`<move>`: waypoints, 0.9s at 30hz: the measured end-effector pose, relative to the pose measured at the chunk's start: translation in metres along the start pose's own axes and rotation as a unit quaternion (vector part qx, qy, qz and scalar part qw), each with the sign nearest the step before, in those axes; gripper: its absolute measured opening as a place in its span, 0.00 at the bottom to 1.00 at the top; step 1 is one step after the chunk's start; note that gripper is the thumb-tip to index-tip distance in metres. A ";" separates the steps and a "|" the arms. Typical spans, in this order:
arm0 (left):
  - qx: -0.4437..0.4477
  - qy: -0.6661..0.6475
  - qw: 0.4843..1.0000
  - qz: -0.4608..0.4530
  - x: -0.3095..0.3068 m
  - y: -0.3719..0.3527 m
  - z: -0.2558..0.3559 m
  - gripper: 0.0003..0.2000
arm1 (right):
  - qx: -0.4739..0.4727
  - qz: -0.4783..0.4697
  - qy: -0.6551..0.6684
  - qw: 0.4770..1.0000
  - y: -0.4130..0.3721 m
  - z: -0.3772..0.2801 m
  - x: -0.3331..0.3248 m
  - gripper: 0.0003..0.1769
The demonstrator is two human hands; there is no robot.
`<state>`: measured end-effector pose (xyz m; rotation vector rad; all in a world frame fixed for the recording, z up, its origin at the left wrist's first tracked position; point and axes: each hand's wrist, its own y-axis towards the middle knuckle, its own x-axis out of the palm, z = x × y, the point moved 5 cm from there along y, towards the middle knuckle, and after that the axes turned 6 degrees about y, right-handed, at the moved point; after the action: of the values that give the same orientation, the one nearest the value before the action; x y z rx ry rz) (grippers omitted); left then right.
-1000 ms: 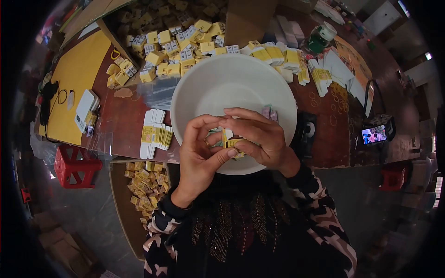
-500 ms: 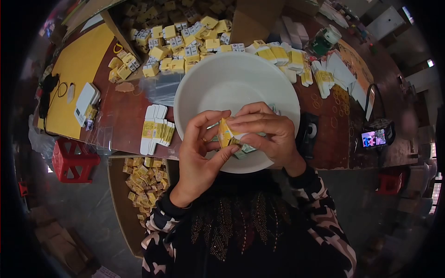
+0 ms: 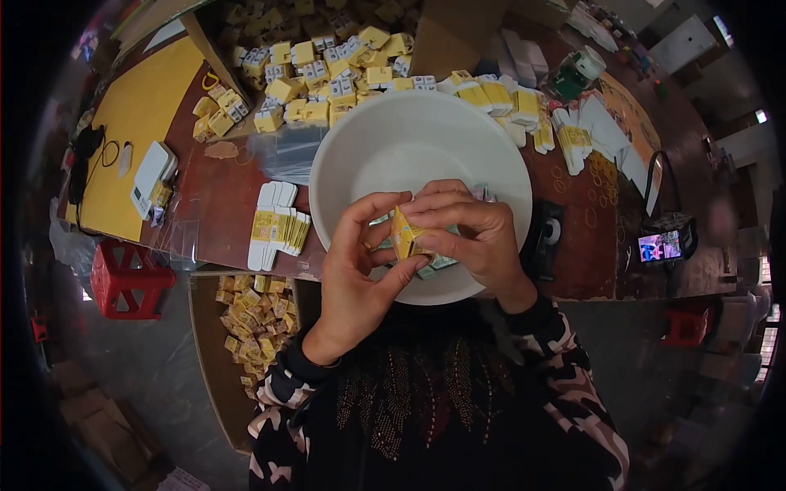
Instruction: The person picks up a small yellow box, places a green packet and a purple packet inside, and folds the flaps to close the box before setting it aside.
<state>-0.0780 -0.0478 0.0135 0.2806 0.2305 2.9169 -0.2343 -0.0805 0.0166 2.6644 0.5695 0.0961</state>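
A small yellow box (image 3: 406, 236) is held between both hands over a wide white basin (image 3: 352, 155). My left hand (image 3: 360, 266) grips its left and lower sides with thumb and fingers. On the right side, my right hand (image 3: 475, 237) presses its fingers and thumb against the box. Green packets (image 3: 442, 263) lie in the basin below, partly hidden by the hands. Left of the basin, flat yellow-and-white cartons (image 3: 277, 227) are stacked on the table.
Yellow and white boxes (image 3: 327, 69) are heaped behind the basin. An open carton of small yellow boxes (image 3: 255, 323) stands lower left. More flat cartons (image 3: 571, 141), rubber bands (image 3: 603, 180) and a small camera (image 3: 661, 245) are at right. A red stool (image 3: 133, 278) is at left.
The right fingers and thumb have shifted slightly on the yellow box. The white flap seen at its right side earlier no longer shows.
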 end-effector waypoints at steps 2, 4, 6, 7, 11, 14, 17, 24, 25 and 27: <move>-0.023 0.006 1.000 -0.007 0.001 0.000 0.000 0.33 | 0.032 0.018 0.036 0.999 0.001 0.002 -0.002 0.13; -0.025 0.006 1.000 -0.007 0.001 0.000 -0.001 0.33 | 0.033 0.028 0.051 0.998 0.003 0.003 -0.001 0.12; -0.027 0.004 1.000 -0.009 0.001 0.000 -0.002 0.33 | 0.035 0.040 0.065 0.996 0.004 0.003 0.000 0.11; -0.029 0.002 1.000 -0.006 0.001 0.000 -0.002 0.33 | 0.049 0.052 0.076 0.995 0.004 0.003 0.001 0.10; -0.045 0.006 0.999 0.002 0.001 0.000 -0.004 0.33 | 0.045 0.069 0.053 0.995 0.001 0.004 0.003 0.09; -0.051 -0.002 0.999 0.005 0.001 0.000 -0.006 0.32 | 0.007 0.077 -0.002 0.997 0.000 0.003 0.005 0.08; -0.049 -0.003 0.999 0.009 0.000 0.000 -0.008 0.31 | 0.009 0.100 -0.007 0.995 -0.003 0.006 0.006 0.07; -0.054 0.028 0.998 0.013 -0.001 0.000 -0.009 0.31 | 0.037 0.097 0.006 0.995 -0.002 0.004 0.009 0.07; -0.048 0.002 0.999 0.014 -0.002 0.000 -0.008 0.30 | 0.025 0.089 0.011 0.996 -0.003 0.003 0.010 0.07; -0.040 -0.023 0.999 0.015 -0.003 0.000 -0.009 0.29 | 0.012 0.080 0.016 0.997 -0.003 0.003 0.008 0.08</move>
<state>-0.0769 -0.0498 0.0048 0.3410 0.1026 2.9364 -0.2278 -0.0759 0.0126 2.7331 0.3676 0.1803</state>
